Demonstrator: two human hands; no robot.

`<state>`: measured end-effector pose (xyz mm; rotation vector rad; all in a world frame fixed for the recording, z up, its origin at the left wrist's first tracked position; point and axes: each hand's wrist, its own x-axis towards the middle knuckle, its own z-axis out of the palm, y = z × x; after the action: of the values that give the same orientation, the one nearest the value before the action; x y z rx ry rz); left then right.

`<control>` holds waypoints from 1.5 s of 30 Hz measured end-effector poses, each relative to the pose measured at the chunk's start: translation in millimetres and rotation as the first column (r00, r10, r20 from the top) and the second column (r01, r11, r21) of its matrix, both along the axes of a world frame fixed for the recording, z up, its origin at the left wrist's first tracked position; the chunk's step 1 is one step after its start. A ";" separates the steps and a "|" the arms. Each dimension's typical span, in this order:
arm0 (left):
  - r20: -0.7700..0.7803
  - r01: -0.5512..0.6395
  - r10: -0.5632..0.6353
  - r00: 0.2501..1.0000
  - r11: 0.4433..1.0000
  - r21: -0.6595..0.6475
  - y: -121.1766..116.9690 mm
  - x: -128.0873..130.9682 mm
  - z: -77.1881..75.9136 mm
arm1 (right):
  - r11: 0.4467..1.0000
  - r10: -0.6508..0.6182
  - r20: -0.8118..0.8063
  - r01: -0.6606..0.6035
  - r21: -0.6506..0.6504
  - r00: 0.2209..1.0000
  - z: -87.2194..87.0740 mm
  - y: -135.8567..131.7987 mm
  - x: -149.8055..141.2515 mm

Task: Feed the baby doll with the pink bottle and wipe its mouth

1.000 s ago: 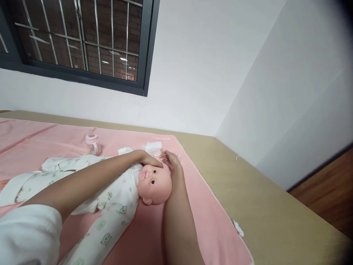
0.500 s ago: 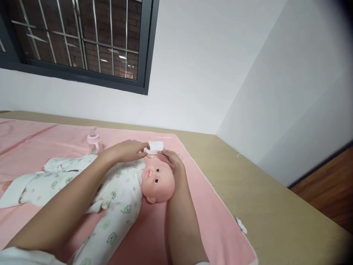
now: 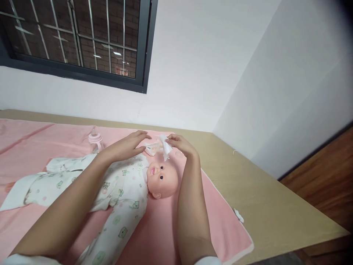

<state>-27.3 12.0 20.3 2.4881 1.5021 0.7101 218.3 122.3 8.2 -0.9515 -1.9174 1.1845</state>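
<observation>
A white tissue (image 3: 166, 148) hangs from the fingertips of my right hand (image 3: 183, 144), which is closed on its upper edge. To its left, a small white packet with some printing (image 3: 151, 148) lies on the pink blanket. My left hand (image 3: 131, 146) is open beside that packet, fingers stretched and thumb apart; whether the thumb touches it I cannot tell. Below both hands a baby doll (image 3: 164, 181) lies on its back, its head between my forearms. It wears a white suit with green animal prints, partly hidden by my left forearm.
A pink baby bottle (image 3: 95, 141) stands past my left forearm. The pink blanket (image 3: 204, 221) covers part of a wooden surface (image 3: 220, 162). A small white object (image 3: 238, 215) lies at the blanket's right edge. Behind are a white wall and a barred window (image 3: 82, 33).
My right hand has moved up and away from the doll's head, lifting the tissue off the packet. My left hand has risen slightly and its fingers have spread.
</observation>
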 end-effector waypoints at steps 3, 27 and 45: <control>0.159 0.018 -0.031 0.987 0.997 0.080 3.3 -1.9 -1.2 | 0.992 0.101 0.070 -0.105 0.069 0.992 21.8 -21.6 -11.5; 0.506 0.379 -0.251 0.825 0.910 -0.165 -28.4 -20.4 34.6 | 0.912 0.355 0.058 -0.359 0.196 0.933 55.2 -75.3 -36.2; 0.169 0.285 -0.241 0.956 0.900 -0.329 -9.2 3.7 10.0 | 0.825 -0.010 -0.448 -0.246 -0.509 0.894 -127.4 49.4 -4.7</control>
<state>-23.7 2.8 30.3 2.2657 1.1038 0.4895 213.7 171.7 -119.3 -0.7551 -1.3008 1.9178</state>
